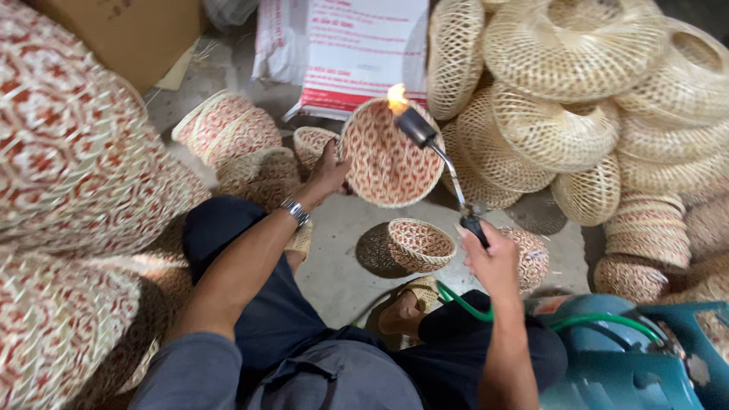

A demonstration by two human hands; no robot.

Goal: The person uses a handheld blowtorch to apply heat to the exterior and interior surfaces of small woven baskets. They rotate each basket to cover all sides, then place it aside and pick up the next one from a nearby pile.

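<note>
With our left hand (pixel 328 173) we grip the rim of a red-patterned woven basket (pixel 389 156), held up on edge above the floor (pixel 342 250). Our right hand (pixel 490 258) is closed around a gas torch (pixel 440 152); its flame (pixel 396 97) touches the basket's upper rim.

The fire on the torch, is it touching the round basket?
Touching. The head view shows the flame licking the top rim of the basket that the left hand holds up.

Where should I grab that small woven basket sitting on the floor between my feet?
Probably take the small basket by its near rim, coming from above. It sits upright with its mouth open upward, its rim is bare, and both hands are clear of it.
</note>
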